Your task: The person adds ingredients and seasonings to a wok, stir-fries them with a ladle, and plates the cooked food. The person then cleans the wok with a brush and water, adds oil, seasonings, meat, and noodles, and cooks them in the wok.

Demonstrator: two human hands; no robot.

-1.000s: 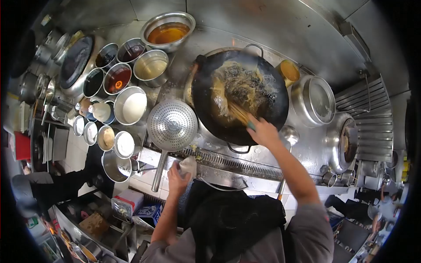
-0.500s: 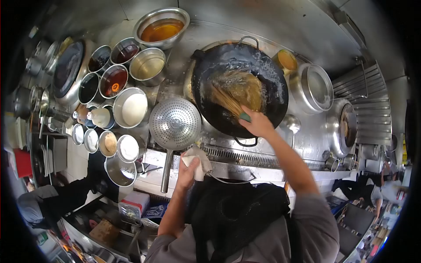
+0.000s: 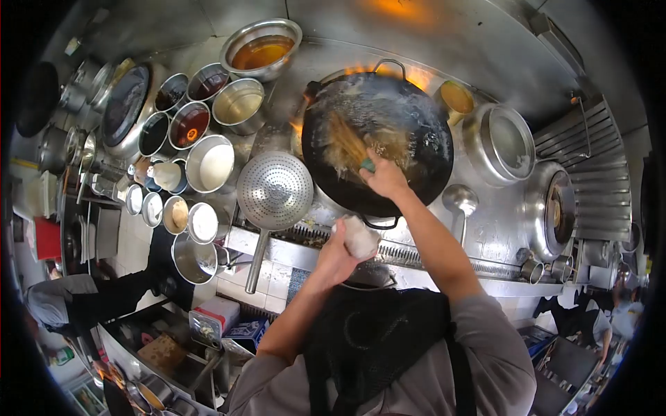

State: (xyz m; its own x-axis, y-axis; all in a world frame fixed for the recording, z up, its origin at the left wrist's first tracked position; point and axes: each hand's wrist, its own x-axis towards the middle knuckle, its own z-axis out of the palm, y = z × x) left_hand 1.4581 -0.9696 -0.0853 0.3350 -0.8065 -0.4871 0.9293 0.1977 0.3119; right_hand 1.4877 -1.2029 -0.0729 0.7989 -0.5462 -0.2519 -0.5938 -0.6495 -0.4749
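A black wok (image 3: pixel 423 163) with loop handles sits over a burner, with flames at its back and left rims. My right hand (image 3: pixel 385 178) grips a bamboo brush (image 3: pixel 345 139) by its green-wrapped end, and the bristles are in bubbling, brownish liquid inside the wok. Near the wok's front handle, my left hand (image 3: pixel 336 262) is closed on a bunched white cloth (image 3: pixel 361 238). To the left of the wok lies a perforated strainer (image 3: pixel 275 191), its handle pointing toward me.
Several metal pots of sauces and powders, such as a white-filled pot (image 3: pixel 209 163), stand left. A bowl of amber liquid (image 3: pixel 260 54) is behind them. Right of the wok are a ladle (image 3: pixel 460 200) and lidded pots (image 3: pixel 499 142). People (image 3: pixel 62 298) appear at both edges.
My left hand has moved right with the cloth, toward the wok's front handle. The brush has shifted up and left within the wok. Flames now show around the wok's rim.
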